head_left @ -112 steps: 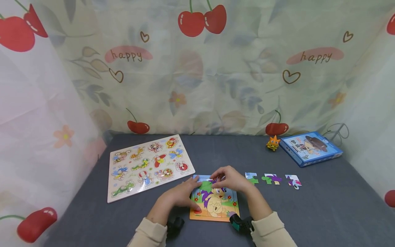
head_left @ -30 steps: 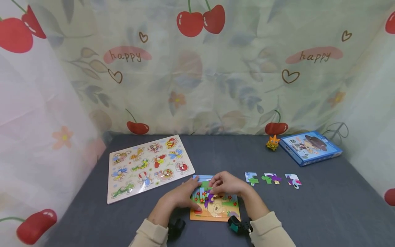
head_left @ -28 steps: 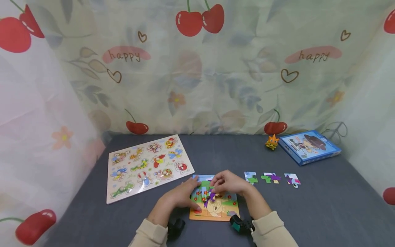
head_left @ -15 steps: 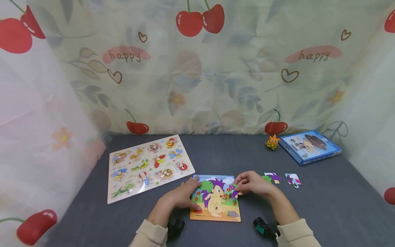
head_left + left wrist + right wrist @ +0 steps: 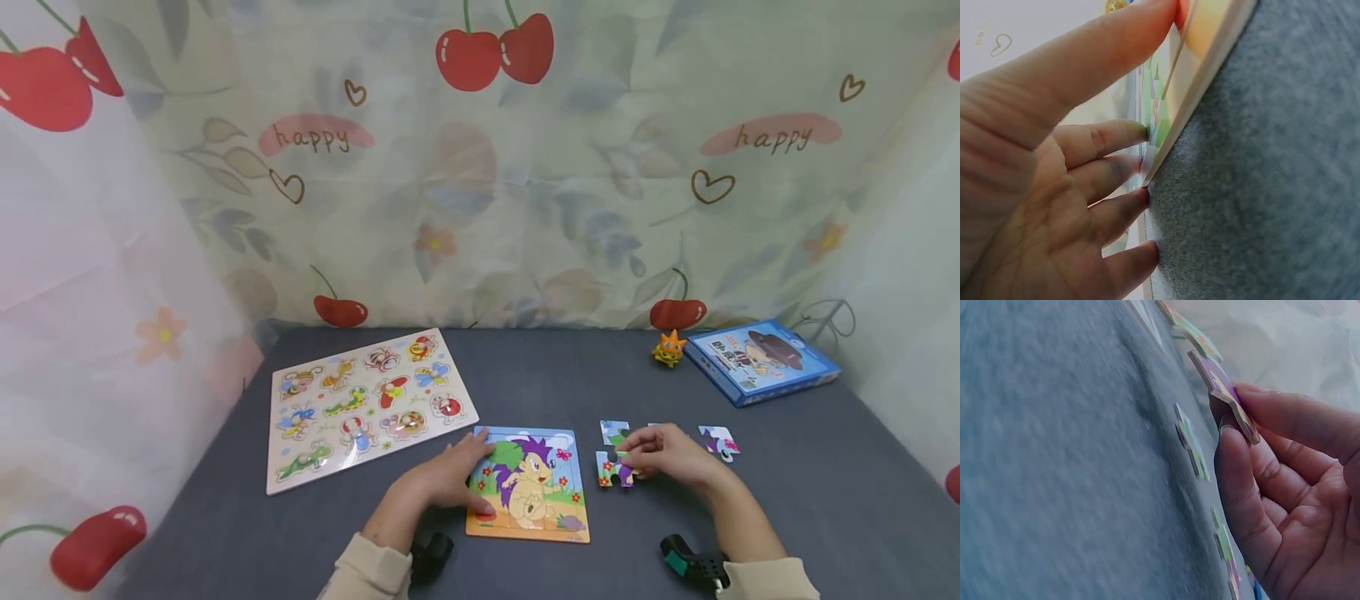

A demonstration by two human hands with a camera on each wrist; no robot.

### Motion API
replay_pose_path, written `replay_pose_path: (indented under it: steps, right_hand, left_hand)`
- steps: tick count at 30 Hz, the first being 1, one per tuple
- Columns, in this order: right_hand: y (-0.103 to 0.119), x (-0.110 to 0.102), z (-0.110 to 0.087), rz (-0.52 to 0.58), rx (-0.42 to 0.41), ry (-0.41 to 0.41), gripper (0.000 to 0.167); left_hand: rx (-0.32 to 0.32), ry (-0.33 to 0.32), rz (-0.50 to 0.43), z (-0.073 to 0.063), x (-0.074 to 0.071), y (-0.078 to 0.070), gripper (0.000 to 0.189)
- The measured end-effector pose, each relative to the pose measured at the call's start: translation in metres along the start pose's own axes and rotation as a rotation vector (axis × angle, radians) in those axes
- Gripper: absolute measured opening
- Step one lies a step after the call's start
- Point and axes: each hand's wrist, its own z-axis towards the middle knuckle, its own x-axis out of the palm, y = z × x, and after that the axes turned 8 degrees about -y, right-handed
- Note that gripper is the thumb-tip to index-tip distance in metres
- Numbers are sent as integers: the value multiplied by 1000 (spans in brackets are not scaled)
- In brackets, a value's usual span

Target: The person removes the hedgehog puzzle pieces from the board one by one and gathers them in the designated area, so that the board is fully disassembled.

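Just right of the hedgehog board (image 5: pixel 528 534), a puzzle piece (image 5: pixel 605 468) is pinched by the right hand (image 5: pixel 671 454); three loose pieces (image 5: pixel 717 437) are laid out, the board is steadied by the left hand (image 5: pixel 446 477), fingers outstretched, pieces left inside can't be counted

I have the left hand (image 5: pixel 446 477) spread, the right hand (image 5: pixel 667 454) pinching.
Over my link, the left forearm (image 5: pixel 392 517) angles inward, thumb (image 5: pixel 1085 62) well apart from nearly straight fingers (image 5: pixel 1100 181); the right forearm (image 5: pixel 741 517) slants inward, other fingers folded behind the pinch.
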Motion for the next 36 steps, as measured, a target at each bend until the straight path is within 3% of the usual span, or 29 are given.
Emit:
replay_pose_path:
  steps: [6, 13, 19, 27, 36]
  right_hand:
    - [-7, -10, -6, 17, 48, -19, 37]
    - [-11, -9, -6, -1, 51, 19, 34]
    - [-8, -6, -7, -36, 16, 32, 31]
    - [-4, -1, -7, -160, -45, -28, 24]
    - [-5, -1, -7, -161, -38, -43, 23]
  left_hand:
    - [-12, -1, 2, 1, 2, 1, 82]
    - [-13, -4, -1, 1, 2, 2, 82]
    - [1, -9, -4, 0, 2, 0, 82]
    - [13, -8, -14, -2, -1, -2, 82]
    - [10, -4, -14, -1, 1, -1, 82]
